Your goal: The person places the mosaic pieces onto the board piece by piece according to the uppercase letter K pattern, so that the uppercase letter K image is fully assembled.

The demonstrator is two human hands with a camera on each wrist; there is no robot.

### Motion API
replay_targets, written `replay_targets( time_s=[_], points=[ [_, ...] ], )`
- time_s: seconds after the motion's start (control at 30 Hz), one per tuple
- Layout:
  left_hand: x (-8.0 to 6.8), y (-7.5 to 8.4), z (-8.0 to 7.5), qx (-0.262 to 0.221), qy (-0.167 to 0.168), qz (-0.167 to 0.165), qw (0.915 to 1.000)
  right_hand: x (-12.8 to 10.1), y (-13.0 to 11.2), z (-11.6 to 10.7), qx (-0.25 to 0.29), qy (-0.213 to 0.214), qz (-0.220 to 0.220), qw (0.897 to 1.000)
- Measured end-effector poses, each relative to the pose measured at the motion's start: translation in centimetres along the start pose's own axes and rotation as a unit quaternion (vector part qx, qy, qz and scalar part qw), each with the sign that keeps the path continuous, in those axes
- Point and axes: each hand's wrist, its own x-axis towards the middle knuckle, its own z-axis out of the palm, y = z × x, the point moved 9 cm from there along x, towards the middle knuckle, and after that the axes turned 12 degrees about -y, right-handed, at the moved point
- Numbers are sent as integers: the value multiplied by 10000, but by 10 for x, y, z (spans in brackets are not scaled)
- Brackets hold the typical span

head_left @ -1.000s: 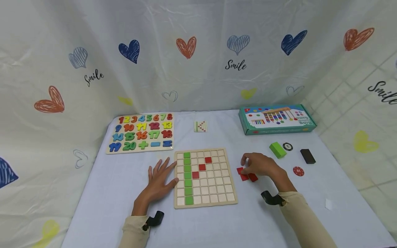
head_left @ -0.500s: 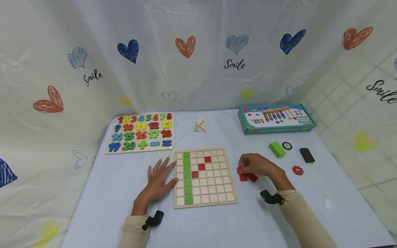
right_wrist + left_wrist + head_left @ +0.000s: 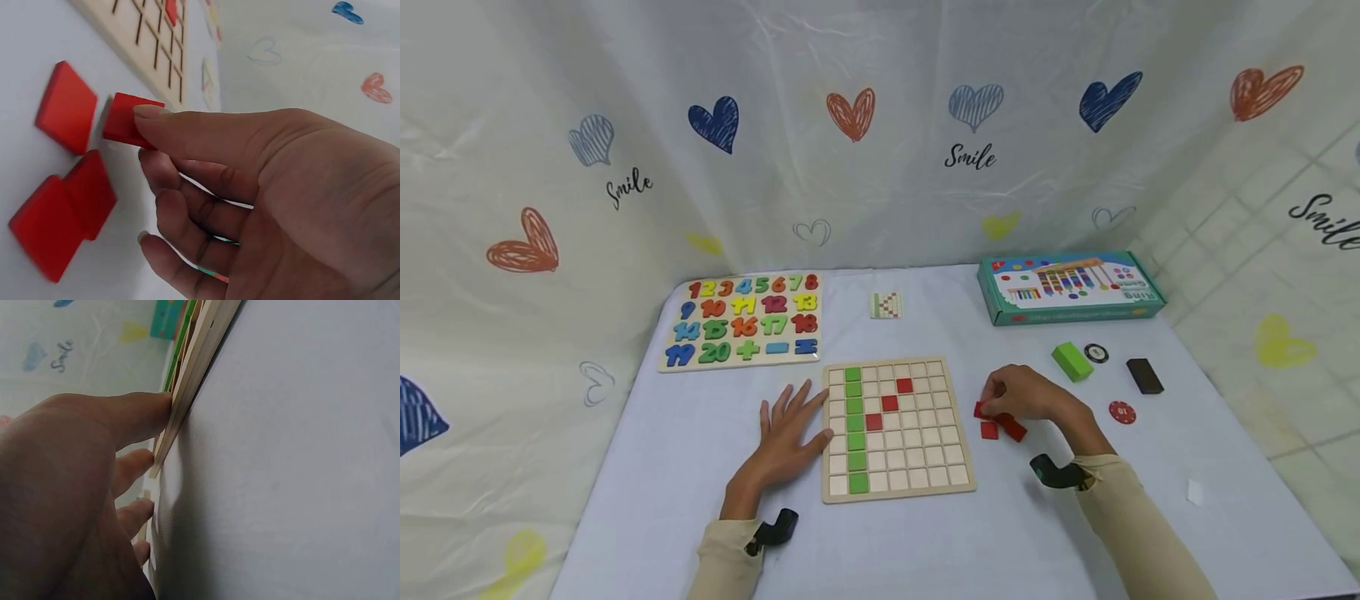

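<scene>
Right hand (image 3: 1026,396) pinches one red tile (image 3: 128,119) off the loose red tiles (image 3: 1000,427) right of the grid board (image 3: 895,429), which the flat left hand (image 3: 786,442) steadies (green column filled, three red tiles placed, most cells bare).

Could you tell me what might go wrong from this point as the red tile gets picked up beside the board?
1. The right hand pinches one red tile close to other loose red tiles; the fingers may knock them aside.
2. The left hand only rests flat against the edge of the grid board; a nudge could shift the board and unseat the placed tiles.
</scene>
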Motion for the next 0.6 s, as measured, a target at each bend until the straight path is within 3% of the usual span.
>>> replay_targets(
  time_s=[0.17,0.37,0.6],
  points=[
    [0,1,-1,27,25,22,10000,6,-23,-13,-36,354,-524,9980],
    [0,0,0,29,11,4,10000,28,-57,-19,-271,1011,-1077,9887],
    [0,1,1,6,36,31,10000,58,-77,-13,-687,1222,-1083,9842]
  ],
)
